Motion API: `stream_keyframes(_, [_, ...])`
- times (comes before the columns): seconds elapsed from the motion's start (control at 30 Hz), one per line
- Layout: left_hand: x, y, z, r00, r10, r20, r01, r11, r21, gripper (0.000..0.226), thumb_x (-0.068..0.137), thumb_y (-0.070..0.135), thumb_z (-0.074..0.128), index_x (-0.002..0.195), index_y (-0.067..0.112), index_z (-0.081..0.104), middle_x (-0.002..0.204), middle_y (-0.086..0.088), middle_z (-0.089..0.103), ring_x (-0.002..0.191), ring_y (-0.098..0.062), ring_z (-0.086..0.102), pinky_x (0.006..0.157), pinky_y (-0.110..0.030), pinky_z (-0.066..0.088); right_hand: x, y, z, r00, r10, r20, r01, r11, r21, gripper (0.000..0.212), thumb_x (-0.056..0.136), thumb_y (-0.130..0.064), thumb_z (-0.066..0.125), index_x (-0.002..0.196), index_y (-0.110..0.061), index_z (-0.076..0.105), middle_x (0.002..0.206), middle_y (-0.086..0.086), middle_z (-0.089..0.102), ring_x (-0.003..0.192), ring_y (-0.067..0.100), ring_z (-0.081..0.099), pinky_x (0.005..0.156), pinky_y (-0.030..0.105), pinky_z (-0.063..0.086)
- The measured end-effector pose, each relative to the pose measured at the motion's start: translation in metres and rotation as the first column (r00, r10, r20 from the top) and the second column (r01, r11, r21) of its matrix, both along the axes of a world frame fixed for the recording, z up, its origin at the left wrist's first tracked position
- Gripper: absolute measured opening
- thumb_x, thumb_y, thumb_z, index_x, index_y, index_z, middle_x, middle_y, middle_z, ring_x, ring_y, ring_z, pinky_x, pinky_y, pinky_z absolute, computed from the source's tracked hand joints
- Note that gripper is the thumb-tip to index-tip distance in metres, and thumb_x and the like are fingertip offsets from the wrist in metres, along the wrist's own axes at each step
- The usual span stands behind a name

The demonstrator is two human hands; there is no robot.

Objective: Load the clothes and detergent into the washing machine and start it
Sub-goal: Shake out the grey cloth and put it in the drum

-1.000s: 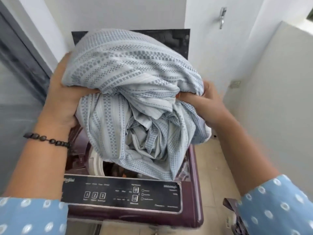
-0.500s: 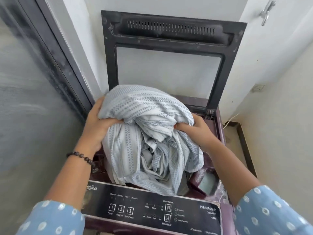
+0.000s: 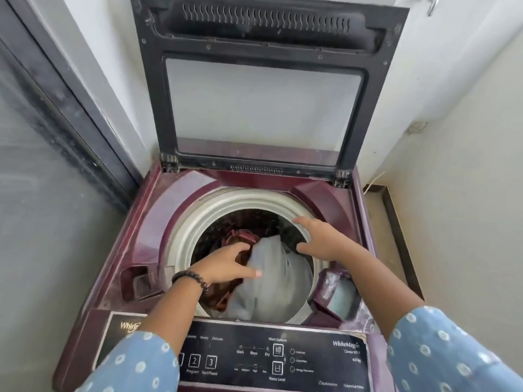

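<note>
Much of the drum's inside is dark, and the pale blue cloth lying in it is motion-blurred, so its pattern cannot be read; beside and partly under it sits a brown-red garment, mostly hidden by the left hand and wrist. The washing machine is maroon, its lid standing upright against the wall, and the control panel is partly covered at its left end by the left forearm and cut off at the bottom edge. The left hand reaches down into the drum opening with fingers spread and fairly straight; its fingertips lie at the left edge of the pale cloth, possibly touching it, though the blur leaves that unsure. The right hand hovers over the right side of the drum's grey rim, fingers spread apart, gripping nothing, just above and right of the cloth. A beaded bracelet circles the left wrist.
</note>
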State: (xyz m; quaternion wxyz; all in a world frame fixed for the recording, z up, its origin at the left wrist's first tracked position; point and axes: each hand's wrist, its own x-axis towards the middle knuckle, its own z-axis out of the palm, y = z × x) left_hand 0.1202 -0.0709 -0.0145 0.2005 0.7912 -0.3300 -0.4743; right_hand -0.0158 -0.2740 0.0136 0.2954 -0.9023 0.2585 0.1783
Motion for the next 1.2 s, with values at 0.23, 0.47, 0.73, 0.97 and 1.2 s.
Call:
stream_keyframes(0.23, [-0.007,-0.013,-0.007,0.999,0.004,0.050,-0.001,0.999,-0.052,0.096,0.081,0.043,0.075,0.154,0.023,0.017,0.160,-0.003,0.021,0.146,-0.019,0.025,0.118,-0.038,0.027,-0.002,0.007,-0.008,1.000,0.001,0.025,-0.002,0.998,0.062,0.067,0.090,-0.021,0.062,0.149,-0.019,0.030,0.147,0.009,0.043,0.132,0.023,0.045,0.103,0.030,0.038])
stream_keyframes(0.47, [-0.014,-0.012,-0.009,0.996,0.032,0.087,-0.027,0.998,-0.062,0.101,0.080,0.044,0.075,0.155,0.025,0.010,0.162,-0.003,0.013,0.148,-0.019,0.018,0.119,-0.039,0.024,0.000,0.013,-0.015,0.999,0.035,0.037,-0.037,0.997,0.069,0.069,0.089,-0.026,0.063,0.149,-0.020,0.029,0.149,0.007,0.038,0.131,0.023,0.043,0.106,0.032,0.037])
stream_keyframes(0.73, [-0.026,-0.013,-0.015,0.885,-0.023,0.466,-0.001,0.999,0.052,0.100,0.086,0.064,0.055,0.155,0.025,-0.006,0.162,-0.008,-0.016,0.150,-0.025,-0.013,0.119,-0.054,0.005,0.002,0.032,-0.024,0.989,0.136,0.059,-0.124,0.976,-0.179,0.072,0.094,-0.046,0.053,0.153,-0.021,0.019,0.161,0.009,0.014,0.149,0.030,0.008,0.119,0.049,0.017])
stream_keyframes(0.97, [-0.040,-0.006,-0.024,0.712,-0.142,0.687,0.043,0.986,0.159,0.096,0.088,0.075,0.024,0.147,0.021,-0.029,0.153,-0.008,-0.038,0.142,-0.026,-0.034,0.114,-0.058,-0.013,-0.008,0.054,-0.046,0.963,0.269,-0.023,-0.253,0.869,-0.425,0.073,0.098,-0.059,0.029,0.155,-0.026,-0.003,0.163,0.006,-0.013,0.148,0.030,-0.016,0.116,0.057,-0.003])
stream_keyframes(1.2, [-0.045,-0.002,-0.030,0.698,-0.167,0.697,0.056,0.982,0.179,0.111,0.049,0.083,-0.035,0.140,0.021,-0.039,0.145,-0.006,-0.047,0.135,-0.025,-0.042,0.107,-0.057,-0.022,-0.018,0.057,-0.052,0.968,0.251,-0.002,-0.223,0.856,-0.467,0.074,0.095,-0.063,0.019,0.153,-0.028,-0.012,0.162,0.005,-0.018,0.148,0.030,-0.020,0.115,0.059,-0.006])
